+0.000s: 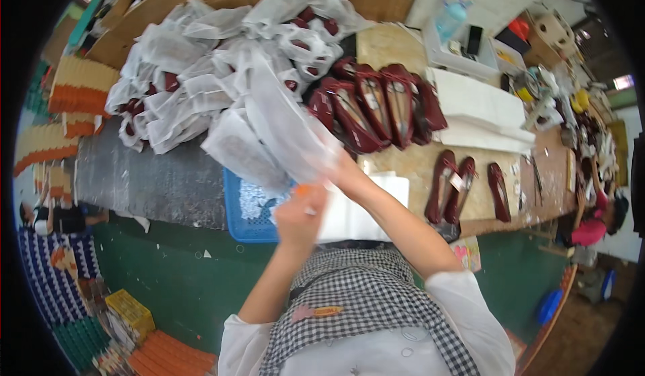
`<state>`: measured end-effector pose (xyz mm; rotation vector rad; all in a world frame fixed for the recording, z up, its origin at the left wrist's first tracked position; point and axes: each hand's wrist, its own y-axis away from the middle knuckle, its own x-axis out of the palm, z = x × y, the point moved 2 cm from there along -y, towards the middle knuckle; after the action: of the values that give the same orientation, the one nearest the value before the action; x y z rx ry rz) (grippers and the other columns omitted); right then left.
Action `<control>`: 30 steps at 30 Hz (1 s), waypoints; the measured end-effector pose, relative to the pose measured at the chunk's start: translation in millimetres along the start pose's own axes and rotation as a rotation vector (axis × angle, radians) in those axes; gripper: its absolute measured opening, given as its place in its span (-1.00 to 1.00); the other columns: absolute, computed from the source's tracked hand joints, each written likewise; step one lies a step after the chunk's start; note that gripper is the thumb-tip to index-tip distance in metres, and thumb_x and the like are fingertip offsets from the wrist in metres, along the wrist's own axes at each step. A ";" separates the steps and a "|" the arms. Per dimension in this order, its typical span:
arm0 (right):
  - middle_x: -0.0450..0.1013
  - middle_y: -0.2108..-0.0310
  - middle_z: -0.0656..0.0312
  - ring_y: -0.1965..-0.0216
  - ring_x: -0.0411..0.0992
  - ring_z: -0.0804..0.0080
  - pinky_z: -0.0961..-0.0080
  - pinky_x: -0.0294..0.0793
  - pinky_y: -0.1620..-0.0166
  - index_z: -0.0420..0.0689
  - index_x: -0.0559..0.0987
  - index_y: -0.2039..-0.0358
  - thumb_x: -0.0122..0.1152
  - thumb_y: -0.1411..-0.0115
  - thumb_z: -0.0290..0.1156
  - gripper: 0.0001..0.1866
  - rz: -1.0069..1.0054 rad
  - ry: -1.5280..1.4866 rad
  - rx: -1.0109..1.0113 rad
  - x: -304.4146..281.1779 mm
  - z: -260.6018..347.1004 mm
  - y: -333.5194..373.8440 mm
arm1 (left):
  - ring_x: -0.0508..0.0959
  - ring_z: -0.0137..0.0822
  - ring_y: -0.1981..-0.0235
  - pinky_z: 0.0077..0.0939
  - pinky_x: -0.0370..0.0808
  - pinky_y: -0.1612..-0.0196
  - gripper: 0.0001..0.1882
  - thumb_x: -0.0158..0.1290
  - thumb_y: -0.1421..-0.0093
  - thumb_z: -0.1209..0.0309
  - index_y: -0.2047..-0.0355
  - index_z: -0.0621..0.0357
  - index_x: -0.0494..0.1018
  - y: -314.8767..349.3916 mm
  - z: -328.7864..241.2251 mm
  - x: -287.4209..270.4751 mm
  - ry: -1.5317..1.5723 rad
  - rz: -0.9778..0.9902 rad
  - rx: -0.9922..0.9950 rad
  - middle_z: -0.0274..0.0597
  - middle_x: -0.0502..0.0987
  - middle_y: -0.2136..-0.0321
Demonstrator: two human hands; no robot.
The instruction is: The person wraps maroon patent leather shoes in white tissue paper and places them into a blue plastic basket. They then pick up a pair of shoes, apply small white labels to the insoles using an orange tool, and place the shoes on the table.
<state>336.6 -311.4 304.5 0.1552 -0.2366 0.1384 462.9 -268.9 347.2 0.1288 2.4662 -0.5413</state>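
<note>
Has stacks of orange-and-tan sheets at far left, then, on the bench, a heap of white bags with burgundy shoes showing. Shows a blue plastic basket at the near edge, partly blocked by the raised white bag and left hand. Curls the left fingers, too blurred to tell whether grasping anything; clasps the bag's lower end with the fingers of the right hand. Farther right, has clustered burgundy ballet flats, three loose flats nearer, then a co-worker in pink.
</note>
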 end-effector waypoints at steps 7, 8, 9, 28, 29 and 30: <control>0.37 -0.07 0.14 -0.12 0.30 0.40 0.45 0.32 -0.10 -0.27 0.36 -0.10 -0.05 -0.28 -0.42 -0.61 -0.359 -0.017 0.016 -138.5 -45.7 77.8 | 0.60 -0.27 0.44 -0.48 0.50 0.33 -0.72 0.10 -0.10 0.46 0.15 0.22 0.52 68.5 70.8 91.5 0.273 0.397 -0.442 -0.05 0.58 0.38; 0.42 -0.01 0.18 -0.06 0.35 0.44 0.49 0.35 -0.04 -0.27 0.39 -0.06 -0.04 -0.29 -0.38 -0.63 -0.620 0.088 0.147 -167.2 -73.7 117.1 | 0.60 -0.23 0.45 -0.44 0.50 0.33 -0.72 0.12 -0.09 0.40 0.18 0.22 0.53 79.1 67.0 116.2 0.240 0.468 -0.433 -0.05 0.58 0.40; 0.45 0.05 0.20 0.04 0.40 0.47 0.54 0.37 0.01 -0.26 0.41 -0.05 -0.04 -0.28 -0.36 -0.63 -0.719 0.121 0.201 -189.3 -99.7 155.4 | 0.60 -0.20 0.45 -0.41 0.51 0.32 -0.72 0.13 -0.08 0.34 0.21 0.22 0.54 86.9 61.9 139.2 0.200 0.538 -0.421 -0.04 0.59 0.42; 0.43 0.09 0.06 0.17 0.43 0.31 0.51 0.37 0.06 -0.13 0.40 -0.08 0.03 -0.14 -0.49 -0.56 -0.456 0.489 0.348 -177.0 -215.2 243.4 | 0.55 0.05 0.38 -0.20 0.49 0.28 -0.47 0.13 0.00 0.03 0.22 0.26 0.41 128.2 26.4 256.2 -0.254 0.605 -0.334 0.03 0.50 0.31; 0.41 0.09 0.07 0.18 0.43 0.31 0.51 0.37 0.06 -0.11 0.40 -0.08 0.03 -0.15 -0.48 -0.56 -0.430 0.487 0.366 -173.2 -211.4 242.5 | 0.55 0.03 0.36 -0.21 0.49 0.28 -0.46 0.12 0.00 0.03 0.22 0.27 0.41 129.8 29.1 259.5 -0.287 0.636 -0.351 0.03 0.51 0.32; 0.40 0.08 0.08 0.19 0.43 0.32 0.51 0.37 0.07 -0.10 0.41 -0.08 0.03 -0.15 -0.48 -0.57 -0.406 0.492 0.382 -171.7 -209.6 241.2 | 0.55 0.01 0.34 -0.21 0.49 0.27 -0.45 0.12 -0.01 0.02 0.22 0.28 0.41 130.7 30.7 265.8 -0.313 0.664 -0.366 0.02 0.52 0.33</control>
<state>180.7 -60.2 94.3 0.5358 0.3169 -0.1855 291.4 -171.0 124.3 0.6307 2.0073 0.1661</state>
